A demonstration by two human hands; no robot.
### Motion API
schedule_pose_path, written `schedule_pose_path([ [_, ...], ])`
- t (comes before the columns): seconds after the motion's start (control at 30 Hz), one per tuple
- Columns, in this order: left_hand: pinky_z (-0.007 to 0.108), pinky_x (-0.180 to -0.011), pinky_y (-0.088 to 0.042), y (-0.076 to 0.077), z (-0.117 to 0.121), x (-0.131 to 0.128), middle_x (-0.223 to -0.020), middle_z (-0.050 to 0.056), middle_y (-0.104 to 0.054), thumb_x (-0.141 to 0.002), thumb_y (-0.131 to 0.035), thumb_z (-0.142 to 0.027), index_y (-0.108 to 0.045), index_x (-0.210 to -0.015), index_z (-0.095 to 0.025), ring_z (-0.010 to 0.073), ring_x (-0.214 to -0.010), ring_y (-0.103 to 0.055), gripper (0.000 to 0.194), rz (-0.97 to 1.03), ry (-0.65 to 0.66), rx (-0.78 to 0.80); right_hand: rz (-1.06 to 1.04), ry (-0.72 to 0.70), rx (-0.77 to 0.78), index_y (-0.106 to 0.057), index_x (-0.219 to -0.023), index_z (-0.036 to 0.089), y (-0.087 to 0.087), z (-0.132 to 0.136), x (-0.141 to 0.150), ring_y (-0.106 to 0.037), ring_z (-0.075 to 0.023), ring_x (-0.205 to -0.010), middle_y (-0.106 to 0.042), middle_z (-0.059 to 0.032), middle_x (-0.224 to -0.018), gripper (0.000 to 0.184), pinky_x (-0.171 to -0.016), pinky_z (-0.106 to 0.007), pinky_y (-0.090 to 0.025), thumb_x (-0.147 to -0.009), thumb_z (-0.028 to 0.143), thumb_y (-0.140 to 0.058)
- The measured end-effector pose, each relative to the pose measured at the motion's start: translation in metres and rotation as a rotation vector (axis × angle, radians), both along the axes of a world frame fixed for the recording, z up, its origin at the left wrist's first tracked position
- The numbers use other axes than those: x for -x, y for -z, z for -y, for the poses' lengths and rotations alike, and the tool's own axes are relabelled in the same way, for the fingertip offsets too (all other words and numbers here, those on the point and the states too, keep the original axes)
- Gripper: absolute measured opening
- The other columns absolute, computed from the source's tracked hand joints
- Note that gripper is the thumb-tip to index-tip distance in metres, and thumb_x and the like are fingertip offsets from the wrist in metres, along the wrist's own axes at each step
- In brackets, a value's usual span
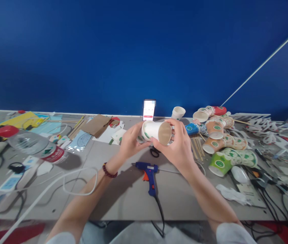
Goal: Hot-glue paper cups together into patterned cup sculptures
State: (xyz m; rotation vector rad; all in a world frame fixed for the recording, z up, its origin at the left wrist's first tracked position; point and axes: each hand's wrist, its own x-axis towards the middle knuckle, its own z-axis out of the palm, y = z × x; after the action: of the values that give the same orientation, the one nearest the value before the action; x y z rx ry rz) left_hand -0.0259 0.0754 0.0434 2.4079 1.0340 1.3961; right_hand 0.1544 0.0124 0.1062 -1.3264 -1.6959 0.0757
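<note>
Above the middle of the table I hold a white paper cup (154, 130) with green print on its side, lying sideways between both hands. Its round tan end faces right and toward me. My left hand (131, 140) is closed around the left end, where another green-printed part shows, partly hidden by the fingers. My right hand (178, 144) grips the right end, thumb below and fingers over the top. Beneath my hands a blue glue gun (149, 169) with an orange trigger lies on its side, nozzle to the left, black cord running toward me.
A lit phone (149, 109) stands against the blue wall. Several printed paper cups (216, 128) lie to the right, beside wooden sticks (197, 149). Black scissors (155, 152) lie under my hands. At left are a plastic bottle (36, 145), cardboard (96, 125) and a white cable (44, 191).
</note>
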Motion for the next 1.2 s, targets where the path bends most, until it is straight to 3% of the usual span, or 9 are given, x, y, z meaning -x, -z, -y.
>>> schedule_pose_path([
  [0.4,0.043,-0.092,-0.052,-0.008,0.003,-0.002,-0.128,0.014,-0.063,-0.080,-0.069,-0.055,-0.041,-0.138,-0.025,0.0303,-0.114,-0.062,0.071,0.049,0.027,-0.112,0.080,0.012,-0.158,-0.045,-0.121,0.025,-0.006,0.014,0.007,-0.060,-0.0279,-0.105,-0.058,-0.0112,-0.114,0.053,-0.067,-0.040,-0.061,-0.076,0.036,-0.071],
  [0.63,0.045,-0.096,-0.051,-0.008,0.010,-0.009,-0.134,0.014,-0.060,-0.084,-0.058,-0.063,-0.039,-0.142,-0.026,0.0304,-0.121,-0.060,0.072,0.204,0.086,-0.151,0.180,0.036,-0.328,-0.042,-0.126,0.026,-0.009,0.029,0.014,-0.060,-0.0299,-0.105,-0.058,-0.0108,-0.110,0.054,-0.084,-0.051,-0.059,-0.080,0.030,-0.070],
  [0.77,0.047,-0.097,-0.051,-0.009,0.013,-0.010,-0.135,0.016,-0.059,-0.087,-0.048,-0.066,-0.040,-0.141,-0.024,0.0308,-0.122,-0.059,0.069,0.214,0.087,-0.129,0.177,0.013,-0.359,-0.042,-0.128,0.025,-0.008,0.034,0.016,-0.060,-0.0306,-0.108,-0.059,-0.0124,-0.113,0.057,-0.087,-0.050,-0.058,-0.080,0.026,-0.070],
  [1.03,0.044,-0.096,-0.053,-0.008,0.011,-0.011,-0.134,0.014,-0.061,-0.085,-0.064,-0.051,-0.042,-0.140,-0.024,0.0297,-0.121,-0.060,0.066,0.267,0.125,-0.187,0.189,0.013,-0.360,-0.040,-0.131,0.024,-0.004,0.034,0.017,-0.063,-0.0291,-0.110,-0.063,-0.0127,-0.118,0.058,-0.088,-0.048,-0.059,-0.081,0.027,-0.069],
  [1.2,0.042,-0.094,-0.054,-0.008,0.010,-0.011,-0.132,0.012,-0.062,-0.084,-0.065,-0.051,-0.044,-0.139,-0.023,0.0302,-0.118,-0.062,0.065,0.272,0.103,-0.213,0.182,0.009,-0.410,-0.044,-0.129,0.020,-0.002,0.032,0.017,-0.065,-0.0285,-0.107,-0.064,-0.0142,-0.115,0.059,-0.089,-0.046,-0.060,-0.078,0.026,-0.073],
])
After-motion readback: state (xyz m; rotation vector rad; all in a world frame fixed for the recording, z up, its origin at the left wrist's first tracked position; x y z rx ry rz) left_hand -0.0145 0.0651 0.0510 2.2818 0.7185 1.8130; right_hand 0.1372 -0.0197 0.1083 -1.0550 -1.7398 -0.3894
